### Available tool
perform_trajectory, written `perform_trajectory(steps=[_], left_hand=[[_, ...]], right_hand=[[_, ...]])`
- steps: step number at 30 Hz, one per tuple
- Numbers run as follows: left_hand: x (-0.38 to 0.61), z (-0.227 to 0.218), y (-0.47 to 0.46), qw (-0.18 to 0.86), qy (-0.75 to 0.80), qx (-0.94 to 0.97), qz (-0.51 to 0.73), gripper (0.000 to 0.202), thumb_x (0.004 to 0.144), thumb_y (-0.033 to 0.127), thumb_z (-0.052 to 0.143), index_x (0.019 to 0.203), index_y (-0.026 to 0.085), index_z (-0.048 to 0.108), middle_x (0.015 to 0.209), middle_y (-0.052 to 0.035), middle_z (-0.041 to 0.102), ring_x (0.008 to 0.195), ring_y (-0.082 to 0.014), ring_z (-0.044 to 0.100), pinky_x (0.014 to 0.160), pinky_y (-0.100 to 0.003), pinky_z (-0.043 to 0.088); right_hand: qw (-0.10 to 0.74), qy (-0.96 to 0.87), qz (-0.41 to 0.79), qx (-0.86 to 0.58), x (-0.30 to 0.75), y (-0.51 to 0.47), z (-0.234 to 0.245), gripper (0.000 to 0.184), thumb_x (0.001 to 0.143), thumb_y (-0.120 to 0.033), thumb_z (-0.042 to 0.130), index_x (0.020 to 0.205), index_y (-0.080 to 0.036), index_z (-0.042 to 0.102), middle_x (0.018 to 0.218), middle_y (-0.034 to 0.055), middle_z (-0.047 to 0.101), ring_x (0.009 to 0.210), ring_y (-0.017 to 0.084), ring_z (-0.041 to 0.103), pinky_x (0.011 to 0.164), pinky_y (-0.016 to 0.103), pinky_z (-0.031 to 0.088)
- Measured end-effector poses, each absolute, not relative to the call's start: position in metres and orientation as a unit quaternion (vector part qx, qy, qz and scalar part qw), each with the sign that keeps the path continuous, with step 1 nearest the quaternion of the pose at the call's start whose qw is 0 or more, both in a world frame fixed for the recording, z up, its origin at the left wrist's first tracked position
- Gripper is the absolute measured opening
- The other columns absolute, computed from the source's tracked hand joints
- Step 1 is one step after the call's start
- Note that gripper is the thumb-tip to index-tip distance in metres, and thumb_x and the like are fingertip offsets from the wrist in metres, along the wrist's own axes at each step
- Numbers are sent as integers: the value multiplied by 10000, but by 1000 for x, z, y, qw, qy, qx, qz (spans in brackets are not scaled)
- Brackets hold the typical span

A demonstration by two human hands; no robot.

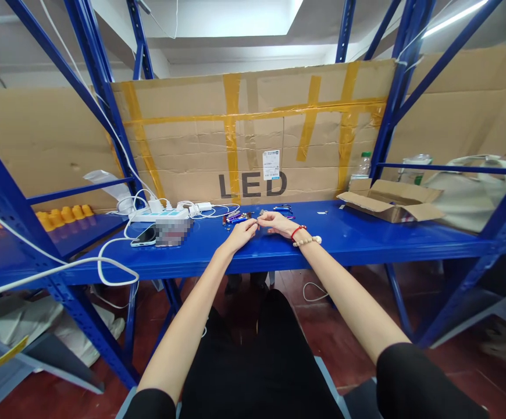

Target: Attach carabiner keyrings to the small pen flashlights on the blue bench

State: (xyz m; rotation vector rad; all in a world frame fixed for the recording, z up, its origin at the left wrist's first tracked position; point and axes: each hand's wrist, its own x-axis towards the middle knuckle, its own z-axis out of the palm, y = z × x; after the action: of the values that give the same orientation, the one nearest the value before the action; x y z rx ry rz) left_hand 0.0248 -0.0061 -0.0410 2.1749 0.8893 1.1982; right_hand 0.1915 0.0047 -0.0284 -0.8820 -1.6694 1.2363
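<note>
Both of my hands meet over the blue shelf table (323, 235), fingertips close together. My left hand (241, 233) has its fingers pinched; whatever is between them is too small to make out. Bent inward from the other side, my right hand (277, 223) also pinches at the same spot, with a small metallic bit showing near the fingertips. A red string and a beaded bracelet (307, 240) circle the right wrist. Just behind the left hand lies a small pile of shiny purple and red metal pieces (237, 217). Several blue metal pieces (283, 208) lie behind the right hand.
Left of my hands are a white power strip (161, 215) with plugged-in chargers and cables, and a phone (145, 236). An open cardboard box (390, 201) stands at the right, a bottle (364, 163) behind it. A taped cardboard sheet (183, 139) closes the back; blue posts flank both sides.
</note>
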Motion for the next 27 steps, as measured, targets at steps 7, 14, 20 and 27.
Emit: perform_trajectory(steps=[7, 14, 20, 27], left_hand=[[26, -39, -3, 207, 334, 799, 455, 212, 851, 265, 385, 883, 156, 564, 591, 15, 494, 563, -105, 466, 609, -230, 388], [25, -41, -1, 192, 345, 784, 479, 195, 853, 254, 400, 989, 154, 498, 597, 24, 508, 586, -105, 486, 633, -227, 395], [23, -38, -3, 175, 337, 793, 476, 239, 837, 228, 428, 1058, 186, 509, 649, 17, 538, 640, -116, 526, 699, -238, 411], [24, -38, -2, 151, 368, 786, 474, 221, 825, 212, 440, 996, 155, 568, 640, 0, 555, 632, -129, 539, 678, -239, 416]], right_hand=[[455, -651, 492, -357, 186, 4, -27, 393, 558, -453, 724, 803, -172, 597, 724, -22, 544, 648, 54, 479, 503, 136, 376], [467, -637, 482, -378, 184, 3, -24, 407, 532, -433, 738, 827, -171, 638, 730, -8, 536, 652, 58, 457, 480, 134, 347], [475, -628, 466, -402, 184, 3, -24, 375, 497, -429, 751, 703, -141, 629, 663, -11, 510, 616, 55, 441, 475, 141, 342], [480, -631, 432, -430, 183, 5, -25, 371, 487, -449, 749, 628, -127, 632, 630, 1, 511, 570, 51, 415, 445, 145, 334]])
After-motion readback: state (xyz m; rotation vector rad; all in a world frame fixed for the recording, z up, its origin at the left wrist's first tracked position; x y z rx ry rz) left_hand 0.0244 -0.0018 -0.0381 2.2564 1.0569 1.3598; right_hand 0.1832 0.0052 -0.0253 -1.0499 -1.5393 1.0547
